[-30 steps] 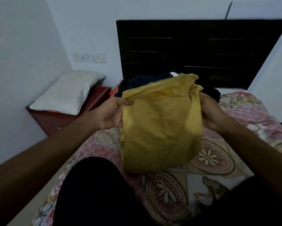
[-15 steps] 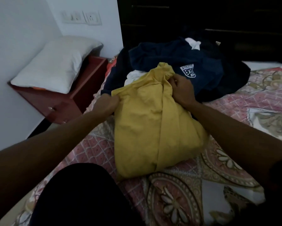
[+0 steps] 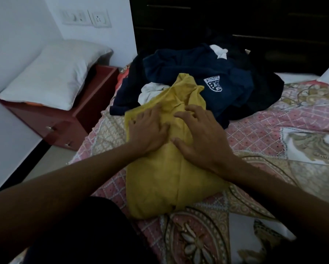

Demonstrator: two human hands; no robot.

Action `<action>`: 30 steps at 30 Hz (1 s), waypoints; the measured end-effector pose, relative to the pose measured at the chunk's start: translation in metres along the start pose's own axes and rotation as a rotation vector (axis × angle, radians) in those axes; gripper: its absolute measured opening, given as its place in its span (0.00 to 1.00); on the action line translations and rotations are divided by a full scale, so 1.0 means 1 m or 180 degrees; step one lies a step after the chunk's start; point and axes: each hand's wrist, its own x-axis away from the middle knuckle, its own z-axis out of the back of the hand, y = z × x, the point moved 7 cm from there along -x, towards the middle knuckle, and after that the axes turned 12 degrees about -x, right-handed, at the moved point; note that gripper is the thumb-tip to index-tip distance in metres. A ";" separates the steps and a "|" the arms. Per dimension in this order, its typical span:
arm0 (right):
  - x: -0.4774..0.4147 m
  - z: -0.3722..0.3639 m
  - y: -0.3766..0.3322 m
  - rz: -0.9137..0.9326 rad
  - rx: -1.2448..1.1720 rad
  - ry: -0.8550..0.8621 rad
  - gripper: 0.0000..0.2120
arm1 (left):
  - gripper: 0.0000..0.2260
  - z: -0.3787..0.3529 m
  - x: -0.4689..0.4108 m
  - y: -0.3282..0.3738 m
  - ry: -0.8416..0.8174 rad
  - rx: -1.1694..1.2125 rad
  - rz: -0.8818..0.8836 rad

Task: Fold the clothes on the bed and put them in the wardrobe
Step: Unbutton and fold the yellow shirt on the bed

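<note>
A yellow garment (image 3: pixel 165 180) lies folded lengthwise on the patterned bedspread (image 3: pixel 264 141). My left hand (image 3: pixel 148 130) rests flat on its upper left part with fingers spread. My right hand (image 3: pixel 199 138) presses on its upper right part, fingers spread and slightly bent at the tips. Behind it sits a heap of unfolded clothes: a navy garment with a white crest (image 3: pixel 198 73), a white piece (image 3: pixel 150 91) and dark black clothing (image 3: pixel 262 88).
A dark headboard (image 3: pixel 236 20) stands at the back. Left of the bed is a red bedside cabinet (image 3: pixel 64 121) with a white pillow (image 3: pixel 53 71) on top. Wall switches (image 3: pixel 85 17) sit above it. My dark-clothed knee (image 3: pixel 83 235) fills the lower left.
The yellow garment went from held up in both hands to lying on the bed. Both hands let go of its top edge and now lie flat on it.
</note>
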 end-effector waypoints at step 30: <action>-0.039 0.023 0.082 -0.0820 -0.1515 0.1293 0.05 | 0.15 0.024 -0.001 0.026 0.0189 0.1745 -0.0607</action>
